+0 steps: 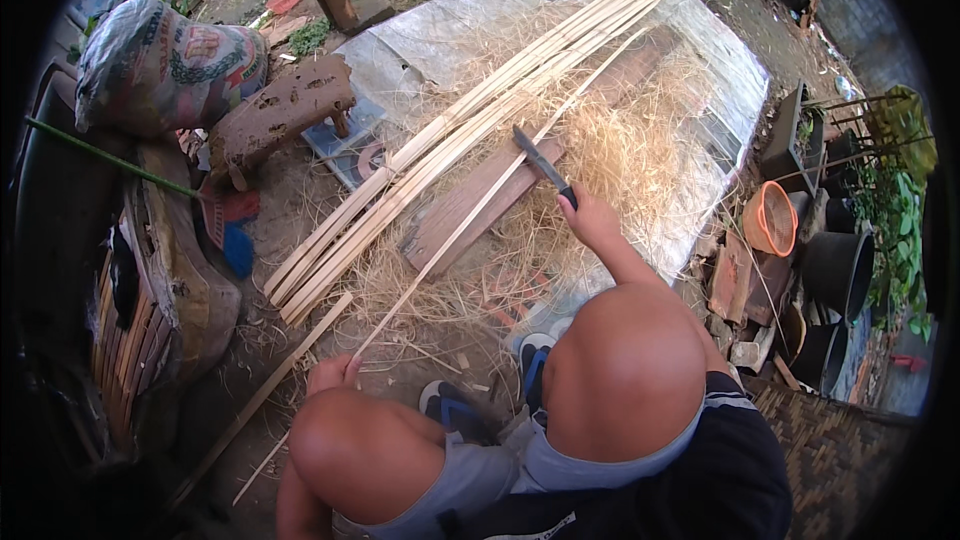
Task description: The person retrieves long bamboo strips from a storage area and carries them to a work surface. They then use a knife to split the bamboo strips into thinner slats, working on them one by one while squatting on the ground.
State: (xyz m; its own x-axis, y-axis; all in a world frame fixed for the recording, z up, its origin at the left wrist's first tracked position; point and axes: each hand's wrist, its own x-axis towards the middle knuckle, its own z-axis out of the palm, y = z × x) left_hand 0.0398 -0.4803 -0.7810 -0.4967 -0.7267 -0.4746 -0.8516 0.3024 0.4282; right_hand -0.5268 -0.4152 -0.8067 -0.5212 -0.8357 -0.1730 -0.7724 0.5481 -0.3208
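Observation:
My left hand (333,372), low in view beside my left knee, is closed on a long thin bamboo strip (468,224). The strip slants up and away over a dark wooden plank (450,202), and its tail end comes out below my hand. In my right hand (594,216), closed round the handle, is a knife (541,162) with a dark blade. That blade crosses the strip above the plank; whether its edge touches the strip I cannot tell. Left of the plank lies a bundle of pale bamboo strips (400,185), roughly parallel to the one I hold.
Curly shavings (640,160) are heaped over a printed plastic sheet (735,105). At the left stand a stuffed sack (170,65) and a worn brown block (285,115). An orange basket (770,220) and black pots (838,270) line the right side. Another strip (265,392) lies near my left hand.

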